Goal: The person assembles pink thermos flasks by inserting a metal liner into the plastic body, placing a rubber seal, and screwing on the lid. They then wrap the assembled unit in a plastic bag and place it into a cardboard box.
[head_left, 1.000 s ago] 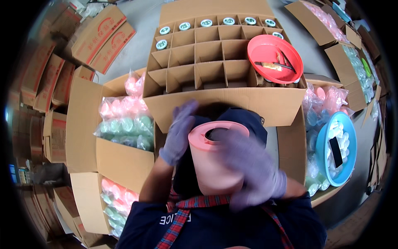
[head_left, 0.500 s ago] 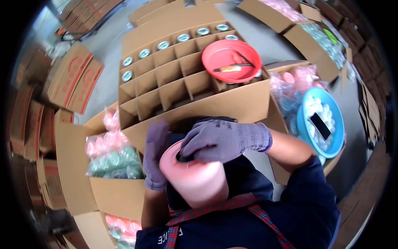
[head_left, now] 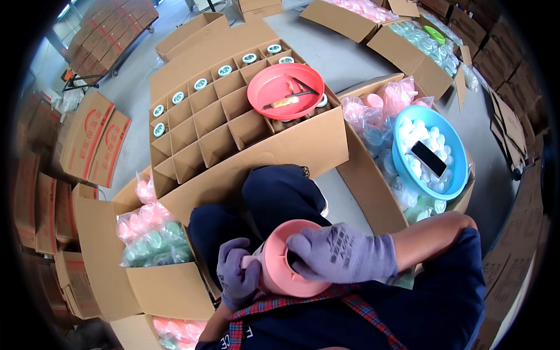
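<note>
A pink jug (head_left: pixel 279 262) with a broad flat top and a side handle (head_left: pixel 249 261) rests in my lap, tilted. My left hand (head_left: pixel 236 277), in a purple-grey knit glove, is closed round that handle. My right hand (head_left: pixel 344 254), gloved alike, lies over the jug's top, fingers curled in at a dark spot in its middle. Whether that spot is an opening or a black part cannot be made out, as the fingers cover it. Before my knees stands a divided carton (head_left: pixel 274 149), with several containers with pale green lids (head_left: pixel 224 70) in its far and side cells.
A red basin (head_left: pixel 262 76) with thin tools sits on the carton dividers. At right, a blue basin (head_left: pixel 458 181) holds white pieces and a black phone (head_left: pixel 429 158). Bagged pink and green parts (head_left: pixel 154 242) fill an open box at left. Stacked cartons (head_left: pixel 96 140) stand beyond.
My left hand has gone from beside the jug to its handle. The jug has turned, bringing the handle into view. My right hand stays at its top. The view has shifted.
</note>
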A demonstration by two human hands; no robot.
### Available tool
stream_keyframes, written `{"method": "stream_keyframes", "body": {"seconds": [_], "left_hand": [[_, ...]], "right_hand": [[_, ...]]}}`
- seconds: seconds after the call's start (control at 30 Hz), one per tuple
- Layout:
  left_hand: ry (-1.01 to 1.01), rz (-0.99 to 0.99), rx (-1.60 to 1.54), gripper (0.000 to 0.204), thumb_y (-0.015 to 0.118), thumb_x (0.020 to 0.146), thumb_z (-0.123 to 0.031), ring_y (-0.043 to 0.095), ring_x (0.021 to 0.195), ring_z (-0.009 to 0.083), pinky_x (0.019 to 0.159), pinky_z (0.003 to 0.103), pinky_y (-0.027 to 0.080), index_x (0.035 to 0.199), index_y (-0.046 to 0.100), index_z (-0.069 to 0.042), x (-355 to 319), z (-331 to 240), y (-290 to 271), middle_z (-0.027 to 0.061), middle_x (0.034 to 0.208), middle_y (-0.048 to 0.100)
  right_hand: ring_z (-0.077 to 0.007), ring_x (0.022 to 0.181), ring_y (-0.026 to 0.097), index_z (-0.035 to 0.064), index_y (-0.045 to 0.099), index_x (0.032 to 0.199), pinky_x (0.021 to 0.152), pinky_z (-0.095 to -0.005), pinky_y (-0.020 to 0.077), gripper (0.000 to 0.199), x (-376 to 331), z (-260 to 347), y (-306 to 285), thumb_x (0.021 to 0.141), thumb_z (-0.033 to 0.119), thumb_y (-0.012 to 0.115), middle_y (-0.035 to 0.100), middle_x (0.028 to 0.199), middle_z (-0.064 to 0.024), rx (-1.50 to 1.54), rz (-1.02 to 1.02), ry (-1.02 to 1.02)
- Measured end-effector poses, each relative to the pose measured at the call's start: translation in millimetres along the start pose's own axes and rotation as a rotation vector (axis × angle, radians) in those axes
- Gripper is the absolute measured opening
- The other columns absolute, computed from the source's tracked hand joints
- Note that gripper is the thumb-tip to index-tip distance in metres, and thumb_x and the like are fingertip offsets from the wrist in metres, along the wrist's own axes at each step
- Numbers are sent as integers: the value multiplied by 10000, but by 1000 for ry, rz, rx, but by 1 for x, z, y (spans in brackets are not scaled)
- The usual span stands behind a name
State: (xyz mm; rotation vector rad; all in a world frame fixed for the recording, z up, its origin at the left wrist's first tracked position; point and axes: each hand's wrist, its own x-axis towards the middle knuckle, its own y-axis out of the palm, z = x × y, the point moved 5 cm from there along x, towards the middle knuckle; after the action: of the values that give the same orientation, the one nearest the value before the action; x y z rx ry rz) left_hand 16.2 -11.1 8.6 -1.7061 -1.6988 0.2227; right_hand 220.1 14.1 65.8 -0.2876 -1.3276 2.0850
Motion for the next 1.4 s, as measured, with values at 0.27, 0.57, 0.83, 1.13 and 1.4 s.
{"method": "stream_keyframes", "body": {"seconds": [0.27, 0.57, 0.83, 1.13, 1.4], "left_hand": [[-204, 13, -254, 194, 674, 767, -125, 684, 842, 306, 729, 339, 531, 734, 576, 39, -14, 10, -11, 260, 1050, 673], [-600, 225, -628, 308, 535, 875, -149, 526, 627, 38, 566, 184, 411, 1042, 662, 76, 23, 76, 1, 8, 785, 633], [-643, 370, -810, 340, 569, 868, -198, 559, 668, 54, 609, 189, 434, 1047, 662, 76, 26, 107, 25, 12, 787, 651], [-538, 522, -798, 355, 576, 888, -242, 574, 715, 54, 633, 189, 453, 1096, 671, 30, 35, 96, 40, 8, 842, 663], [-594, 430, -800, 311, 561, 884, -206, 578, 682, 76, 607, 211, 458, 1035, 689, 34, 34, 109, 37, 12, 800, 666]], "right_hand": [[-300, 771, 641, 50, 592, 1035, 671, -416, 506, 262, 106, -165, -23, 804, 174, 588, 621, 903, -144, -281, -545, -157], [-267, 818, 704, 104, 644, 927, 666, -416, 554, 161, 199, -380, 2, 894, 150, 494, 714, 873, -119, -960, 42, 279], [-318, 1034, 641, 98, 664, 1110, 902, -425, 508, 330, 181, -373, -13, 814, 237, 619, 672, 1052, -196, -596, 212, 520], [-317, 944, 679, 94, 737, 944, 838, -415, 533, 284, 193, -408, -11, 702, 241, 757, 701, 983, -181, -571, 170, 566], [-214, 684, 642, -21, 609, 908, 535, -293, 527, 177, 126, -348, -55, 841, 128, 541, 646, 806, -137, 1398, -896, 660]]}}
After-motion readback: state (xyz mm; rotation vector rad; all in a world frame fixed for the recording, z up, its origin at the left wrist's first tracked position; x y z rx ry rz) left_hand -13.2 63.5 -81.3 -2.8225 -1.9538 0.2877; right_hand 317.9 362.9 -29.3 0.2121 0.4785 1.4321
